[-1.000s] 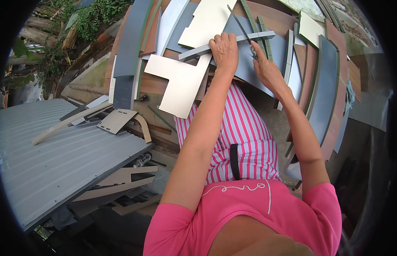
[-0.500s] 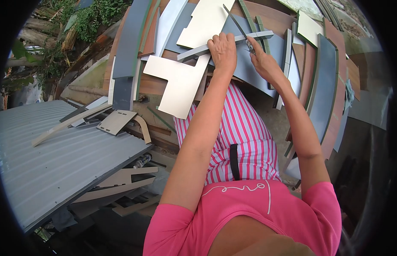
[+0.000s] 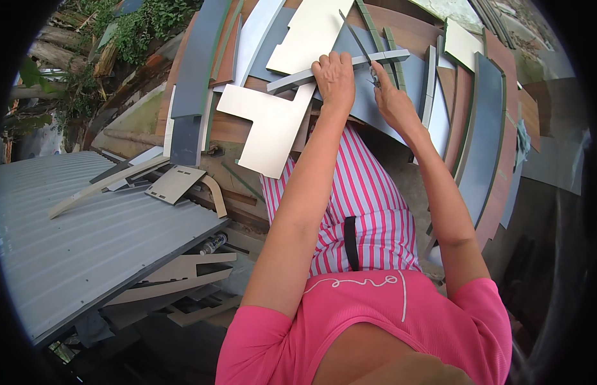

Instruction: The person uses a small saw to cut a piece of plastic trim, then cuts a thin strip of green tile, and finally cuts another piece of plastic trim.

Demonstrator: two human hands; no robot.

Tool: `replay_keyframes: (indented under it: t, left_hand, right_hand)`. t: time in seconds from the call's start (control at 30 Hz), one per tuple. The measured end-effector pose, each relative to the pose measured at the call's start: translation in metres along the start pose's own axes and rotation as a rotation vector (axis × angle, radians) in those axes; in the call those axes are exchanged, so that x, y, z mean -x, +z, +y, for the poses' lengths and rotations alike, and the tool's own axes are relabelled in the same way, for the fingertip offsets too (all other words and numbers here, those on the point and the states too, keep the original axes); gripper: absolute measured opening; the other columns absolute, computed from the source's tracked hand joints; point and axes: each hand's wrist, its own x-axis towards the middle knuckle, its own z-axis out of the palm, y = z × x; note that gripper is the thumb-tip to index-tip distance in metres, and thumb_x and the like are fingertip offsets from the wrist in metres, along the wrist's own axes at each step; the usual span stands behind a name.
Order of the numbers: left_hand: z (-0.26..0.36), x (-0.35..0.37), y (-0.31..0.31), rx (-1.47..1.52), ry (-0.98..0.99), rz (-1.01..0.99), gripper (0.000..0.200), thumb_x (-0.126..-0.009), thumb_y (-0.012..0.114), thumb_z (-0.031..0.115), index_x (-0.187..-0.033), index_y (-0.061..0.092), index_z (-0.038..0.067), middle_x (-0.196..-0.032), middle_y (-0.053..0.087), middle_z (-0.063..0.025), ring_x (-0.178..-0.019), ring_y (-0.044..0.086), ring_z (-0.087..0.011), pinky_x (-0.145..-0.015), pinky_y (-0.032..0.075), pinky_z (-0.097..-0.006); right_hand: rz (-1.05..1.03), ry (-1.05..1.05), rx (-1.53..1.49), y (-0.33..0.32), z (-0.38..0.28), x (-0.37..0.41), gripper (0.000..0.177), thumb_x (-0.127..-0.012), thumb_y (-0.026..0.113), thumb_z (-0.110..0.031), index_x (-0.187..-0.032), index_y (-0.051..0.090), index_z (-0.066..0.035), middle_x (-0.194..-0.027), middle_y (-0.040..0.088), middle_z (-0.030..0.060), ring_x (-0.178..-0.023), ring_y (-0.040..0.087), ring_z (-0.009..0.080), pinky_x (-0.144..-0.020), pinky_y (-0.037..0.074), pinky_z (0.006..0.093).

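My left hand is closed over a long narrow grey strip and presses it onto the boards. My right hand grips the handle of a narrow-bladed hand saw. Its dark blade points away from me and lies across the strip, just right of my left hand. Whether the teeth are cutting into the strip is too small to tell. Beneath and beyond the strip lie a cream notched panel, another cream cut-out panel and a blue-grey board.
Long boards with dark faces lie stacked at the left. More long boards run along the right, by a small cream panel. A corrugated metal sheet holds offcuts at lower left, near a can. Plants grow behind.
My right hand and the saw have shifted slightly back toward me, the blade tip moving down and right. My left hand stays on the strip.
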Motion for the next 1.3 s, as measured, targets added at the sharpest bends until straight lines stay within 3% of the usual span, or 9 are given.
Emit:
replay_keyframes:
  t: [0.53,1.07,1.13,1.27,1.3]
  left_hand:
    - [-0.002,-0.001,0.002,0.015,0.014,0.056,0.019,-0.073,0.07,0.013,-0.087,0.057,0.01,-0.089,0.059,-0.0093,-0.091,0.055,-0.0283,-0.08,0.038,-0.0421]
    - [-0.001,-0.001,0.002,0.018,0.015,0.047,0.024,-0.071,0.073,0.016,-0.088,0.058,0.01,-0.09,0.059,-0.0093,-0.092,0.055,-0.0285,-0.08,0.038,-0.0422]
    - [-0.001,0.0,-0.003,0.021,0.009,0.011,0.007,-0.084,0.054,0.009,-0.088,0.058,0.01,-0.09,0.059,-0.0088,-0.092,0.054,-0.0258,-0.084,0.037,-0.0391]
    - [-0.001,0.0,-0.002,0.019,0.005,0.027,0.007,-0.084,0.053,0.009,-0.088,0.058,0.01,-0.089,0.059,-0.009,-0.092,0.054,-0.026,-0.083,0.037,-0.0391]
    - [-0.002,-0.001,0.001,0.023,0.006,0.041,0.012,-0.077,0.063,0.012,-0.088,0.058,0.01,-0.089,0.059,-0.0094,-0.091,0.055,-0.0273,-0.081,0.038,-0.0405]
  right_hand:
    - [0.025,-0.014,-0.001,0.005,-0.003,-0.018,0.054,-0.094,0.045,-0.018,-0.145,0.03,-0.017,-0.08,0.064,0.0314,-0.078,0.062,0.0485,-0.076,0.046,0.0568]
    - [-0.011,-0.007,-0.011,-0.002,0.0,-0.02,0.055,-0.093,0.046,-0.017,-0.145,0.028,-0.017,-0.082,0.064,0.0301,-0.079,0.062,0.0475,-0.076,0.045,0.0566]
    - [-0.019,-0.028,-0.025,0.002,0.003,-0.026,0.054,-0.093,0.046,-0.018,-0.145,0.029,-0.017,-0.081,0.064,0.0305,-0.079,0.062,0.0477,-0.076,0.045,0.0568]
    - [0.026,-0.025,-0.04,0.007,0.0,-0.025,0.054,-0.093,0.045,-0.018,-0.145,0.03,-0.016,-0.081,0.063,0.0317,-0.079,0.062,0.0483,-0.076,0.045,0.0565]
    - [0.04,-0.014,-0.049,0.008,-0.001,-0.022,0.054,-0.093,0.045,-0.018,-0.145,0.03,-0.016,-0.081,0.063,0.0319,-0.079,0.062,0.0484,-0.076,0.045,0.0565]
